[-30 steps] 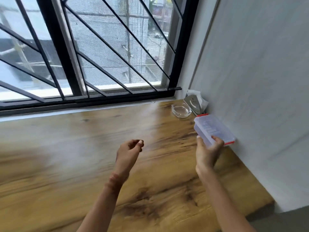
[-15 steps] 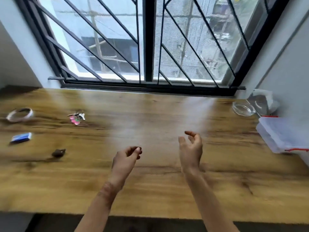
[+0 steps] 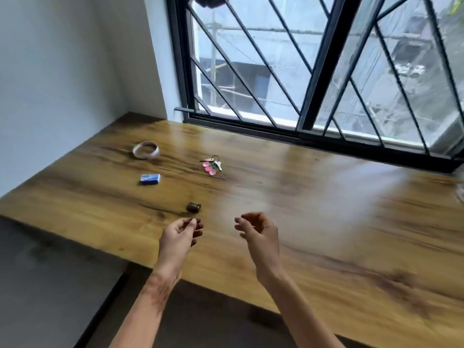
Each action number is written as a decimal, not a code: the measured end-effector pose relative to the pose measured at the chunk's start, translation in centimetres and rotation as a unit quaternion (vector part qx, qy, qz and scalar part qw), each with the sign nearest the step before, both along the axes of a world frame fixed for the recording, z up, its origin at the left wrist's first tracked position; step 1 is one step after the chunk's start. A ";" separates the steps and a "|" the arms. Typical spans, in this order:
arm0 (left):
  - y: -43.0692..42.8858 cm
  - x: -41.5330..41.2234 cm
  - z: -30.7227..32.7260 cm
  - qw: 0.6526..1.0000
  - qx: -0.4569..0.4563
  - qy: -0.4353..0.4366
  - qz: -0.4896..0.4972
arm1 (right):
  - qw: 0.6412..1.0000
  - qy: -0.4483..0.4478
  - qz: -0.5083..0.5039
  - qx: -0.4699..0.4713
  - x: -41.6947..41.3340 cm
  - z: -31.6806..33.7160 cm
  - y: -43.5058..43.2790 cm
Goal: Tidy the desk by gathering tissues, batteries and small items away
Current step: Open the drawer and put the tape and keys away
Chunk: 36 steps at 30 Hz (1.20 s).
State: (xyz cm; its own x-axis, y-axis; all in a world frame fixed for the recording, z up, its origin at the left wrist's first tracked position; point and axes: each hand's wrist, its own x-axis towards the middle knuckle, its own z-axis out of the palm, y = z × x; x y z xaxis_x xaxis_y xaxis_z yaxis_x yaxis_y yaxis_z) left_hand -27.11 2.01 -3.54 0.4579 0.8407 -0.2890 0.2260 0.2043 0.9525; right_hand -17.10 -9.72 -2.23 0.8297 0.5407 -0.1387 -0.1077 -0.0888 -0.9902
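Several small items lie on the left part of the wooden desk [image 3: 313, 222]: a roll of tape [image 3: 146, 149], a bunch of keys with pink tags [image 3: 211, 165], a small blue box [image 3: 150, 178] and a small dark brown object [image 3: 193, 207]. My left hand [image 3: 179, 237] hovers just in front of the dark object, fingers loosely curled, holding nothing. My right hand [image 3: 259, 233] hangs beside it over the desk, fingers apart and empty. The plastic box and the tissues are out of view.
A barred window [image 3: 313, 71] runs along the desk's far edge. A white wall [image 3: 62, 71] closes the left end. The desk's near edge runs diagonally under my forearms, with dark floor [image 3: 50, 285] below.
My right hand let go of the plastic box at the right wall. The view swung left to the small items, and both hands moved toward them.
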 end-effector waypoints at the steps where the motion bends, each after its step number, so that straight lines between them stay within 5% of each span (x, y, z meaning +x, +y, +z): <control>1: 1.1 -0.7 -0.1 1.000 0.001 0.001 -0.006 | 1.000 0.008 0.008 0.001 -1.2 0.0 1.0; 7: 6.0 -6.7 0.0 0.998 0.012 -0.006 -0.061 | 0.997 0.073 0.021 0.008 -9.4 -0.8 6.8; 13: 9.5 -13.8 -4.9 0.985 -0.146 0.042 -0.076 | 0.965 0.261 -0.009 -0.016 -17.2 -5.0 10.3; 16: 11.0 -15.8 -8.5 0.958 -0.286 0.010 -0.026 | 0.903 0.415 -0.110 0.024 -19.1 -9.0 11.5; 20: 13.4 -16.5 -12.0 0.884 -0.449 -0.118 0.046 | 0.770 0.561 -0.257 0.163 -19.9 -13.3 13.1; 22: 14.4 -16.5 -13.6 0.869 -0.468 -0.149 0.058 | 0.726 0.575 -0.319 0.201 -19.5 -15.3 13.5; 26: 16.3 -16.4 -16.7 0.858 -0.474 -0.173 0.096 | 0.695 0.563 -0.359 0.266 -17.9 -17.7 14.2; 36: 18.3 -16.6 -18.3 0.856 -0.477 -0.182 0.085 | 0.689 0.545 -0.391 0.275 -17.4 -18.3 13.9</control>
